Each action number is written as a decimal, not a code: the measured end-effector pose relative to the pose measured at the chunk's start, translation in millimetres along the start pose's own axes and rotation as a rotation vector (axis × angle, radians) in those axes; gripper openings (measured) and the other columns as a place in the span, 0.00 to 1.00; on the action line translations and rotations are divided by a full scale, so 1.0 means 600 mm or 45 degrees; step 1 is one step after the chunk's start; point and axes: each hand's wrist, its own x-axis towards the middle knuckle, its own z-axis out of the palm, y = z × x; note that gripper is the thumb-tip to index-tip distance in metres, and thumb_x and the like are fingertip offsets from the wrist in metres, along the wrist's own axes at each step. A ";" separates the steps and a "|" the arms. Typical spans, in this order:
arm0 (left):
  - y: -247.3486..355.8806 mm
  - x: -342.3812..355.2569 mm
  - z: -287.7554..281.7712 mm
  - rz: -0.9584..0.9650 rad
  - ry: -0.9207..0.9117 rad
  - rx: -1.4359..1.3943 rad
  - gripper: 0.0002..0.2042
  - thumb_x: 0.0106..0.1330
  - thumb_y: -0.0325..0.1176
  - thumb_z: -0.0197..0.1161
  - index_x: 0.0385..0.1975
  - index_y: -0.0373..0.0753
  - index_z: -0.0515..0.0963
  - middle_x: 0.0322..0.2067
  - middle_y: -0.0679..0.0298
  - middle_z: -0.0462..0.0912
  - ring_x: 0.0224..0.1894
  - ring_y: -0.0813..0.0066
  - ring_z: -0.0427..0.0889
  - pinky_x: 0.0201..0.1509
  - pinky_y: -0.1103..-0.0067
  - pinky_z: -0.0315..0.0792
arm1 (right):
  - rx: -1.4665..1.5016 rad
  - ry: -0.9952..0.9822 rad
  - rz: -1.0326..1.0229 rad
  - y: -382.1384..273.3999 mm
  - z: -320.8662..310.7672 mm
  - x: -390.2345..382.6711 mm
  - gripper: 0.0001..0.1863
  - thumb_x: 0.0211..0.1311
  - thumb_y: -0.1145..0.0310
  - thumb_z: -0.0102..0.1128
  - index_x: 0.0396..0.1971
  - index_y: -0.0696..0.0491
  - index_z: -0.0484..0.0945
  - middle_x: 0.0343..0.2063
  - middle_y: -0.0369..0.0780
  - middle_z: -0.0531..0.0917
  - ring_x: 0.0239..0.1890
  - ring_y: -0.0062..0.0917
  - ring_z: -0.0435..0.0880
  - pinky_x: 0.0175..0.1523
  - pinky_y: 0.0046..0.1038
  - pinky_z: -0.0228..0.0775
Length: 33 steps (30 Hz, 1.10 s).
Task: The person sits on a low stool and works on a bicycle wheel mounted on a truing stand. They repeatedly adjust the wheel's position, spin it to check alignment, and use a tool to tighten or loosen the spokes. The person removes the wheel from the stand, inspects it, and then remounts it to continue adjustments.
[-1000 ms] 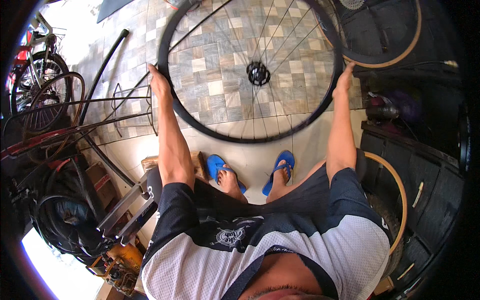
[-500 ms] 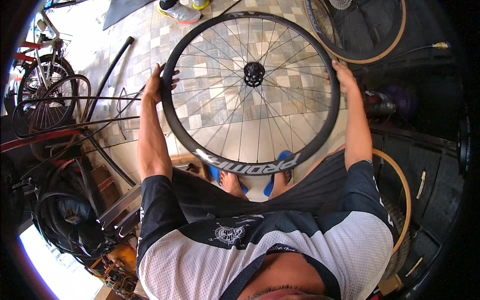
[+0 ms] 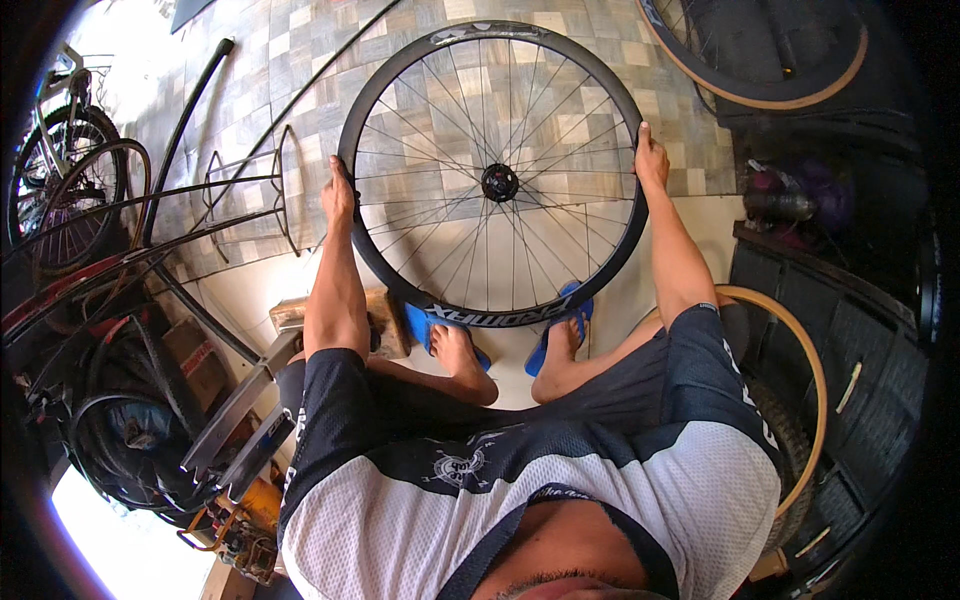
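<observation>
A black deep-rimmed bicycle wheel [image 3: 612,263] with thin spokes and a dark centre hub [image 3: 499,182] fills the middle of the head view, its lower edge over my blue flip-flops. My left hand [image 3: 339,190] is closed on the rim's left side, fingers partly hidden by it. Opposite it, my right hand [image 3: 651,157] grips the rim's right side, thumb uppermost. Both forearms reach up from my body at the bottom of the view.
Left are bicycles [image 3: 75,180], metal racks, dark tubes, coiled tyres [image 3: 120,420] and a wooden block [image 3: 290,312]. At top right lies a tan-walled wheel [image 3: 800,98]; at lower right stand a tan-edged tyre [image 3: 817,400] and black panels. The checkered floor [image 3: 270,100] meets cream tiles.
The wheel has come down toward my body, both hands staying on it; its rim, blurred one second ago, is sharp. Another person's shoes, seen at the top half a second ago, are out of view.
</observation>
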 end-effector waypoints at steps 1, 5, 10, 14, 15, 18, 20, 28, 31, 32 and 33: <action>-0.012 0.006 -0.002 0.008 0.030 0.002 0.53 0.61 0.83 0.36 0.26 0.25 0.81 0.21 0.49 0.79 0.30 0.55 0.81 0.42 0.61 0.72 | -0.002 -0.005 -0.024 -0.002 0.009 0.001 0.47 0.69 0.26 0.34 0.38 0.58 0.85 0.19 0.45 0.83 0.21 0.35 0.85 0.43 0.38 0.77; -0.036 0.025 0.002 0.044 0.076 0.067 0.53 0.64 0.80 0.35 0.28 0.23 0.82 0.23 0.44 0.81 0.32 0.50 0.82 0.45 0.59 0.72 | -0.077 -0.084 0.020 0.009 0.035 0.032 0.50 0.67 0.24 0.32 0.44 0.60 0.85 0.33 0.53 0.86 0.39 0.44 0.87 0.54 0.43 0.74; -0.019 0.023 0.018 0.011 0.094 0.104 0.51 0.66 0.78 0.36 0.29 0.24 0.83 0.26 0.39 0.83 0.35 0.42 0.82 0.47 0.56 0.71 | -0.155 0.134 -0.081 0.058 0.073 0.068 0.52 0.65 0.22 0.31 0.34 0.61 0.85 0.19 0.45 0.82 0.25 0.37 0.85 0.43 0.39 0.75; -0.018 0.019 0.009 0.108 0.116 0.245 0.53 0.66 0.78 0.34 0.27 0.22 0.83 0.26 0.36 0.82 0.35 0.39 0.82 0.47 0.55 0.71 | -0.170 0.049 -0.026 0.039 0.075 0.053 0.52 0.66 0.23 0.30 0.42 0.62 0.85 0.34 0.53 0.85 0.41 0.46 0.84 0.53 0.44 0.72; -0.011 0.015 0.013 0.072 0.133 0.259 0.53 0.66 0.78 0.34 0.27 0.22 0.83 0.26 0.35 0.82 0.35 0.38 0.82 0.47 0.55 0.71 | -0.169 0.029 -0.004 0.028 0.070 0.044 0.52 0.66 0.23 0.30 0.45 0.61 0.84 0.42 0.55 0.84 0.49 0.50 0.82 0.57 0.46 0.70; 0.001 -0.004 0.024 0.007 0.190 0.359 0.54 0.66 0.78 0.32 0.27 0.21 0.83 0.26 0.33 0.82 0.36 0.36 0.82 0.47 0.54 0.72 | -0.209 0.053 0.046 0.015 0.064 0.023 0.51 0.67 0.25 0.30 0.49 0.60 0.84 0.50 0.56 0.83 0.55 0.53 0.79 0.61 0.48 0.69; 0.006 -0.003 0.024 -0.006 0.214 0.421 0.54 0.66 0.78 0.32 0.28 0.21 0.83 0.27 0.32 0.82 0.36 0.35 0.82 0.47 0.54 0.72 | -0.238 0.083 0.067 0.003 0.063 0.018 0.50 0.67 0.25 0.31 0.49 0.60 0.84 0.50 0.56 0.83 0.55 0.53 0.80 0.60 0.48 0.69; 0.017 -0.008 0.028 -0.036 0.280 0.509 0.54 0.67 0.78 0.29 0.29 0.22 0.84 0.27 0.31 0.81 0.35 0.35 0.82 0.46 0.52 0.70 | -0.231 0.038 0.247 -0.043 0.051 0.004 0.50 0.66 0.24 0.32 0.52 0.58 0.83 0.52 0.57 0.82 0.57 0.55 0.78 0.62 0.47 0.68; 0.020 -0.009 0.030 -0.031 0.288 0.494 0.54 0.67 0.78 0.30 0.26 0.21 0.83 0.26 0.31 0.80 0.34 0.34 0.81 0.45 0.51 0.70 | -0.241 0.015 0.227 -0.051 0.048 0.001 0.49 0.66 0.25 0.32 0.52 0.58 0.83 0.51 0.57 0.83 0.56 0.55 0.79 0.61 0.47 0.69; 0.015 -0.006 0.030 -0.035 0.305 0.509 0.54 0.67 0.77 0.30 0.26 0.20 0.83 0.25 0.31 0.80 0.34 0.34 0.81 0.45 0.51 0.70 | -0.241 0.022 0.239 -0.055 0.048 -0.002 0.49 0.66 0.25 0.32 0.51 0.58 0.83 0.50 0.57 0.83 0.55 0.55 0.79 0.61 0.47 0.69; 0.009 -0.004 0.028 -0.039 0.322 0.525 0.54 0.67 0.77 0.30 0.25 0.20 0.82 0.25 0.30 0.80 0.33 0.34 0.81 0.45 0.51 0.70 | -0.242 0.029 0.251 -0.060 0.047 -0.003 0.49 0.66 0.25 0.33 0.51 0.58 0.84 0.50 0.57 0.83 0.55 0.55 0.79 0.60 0.47 0.69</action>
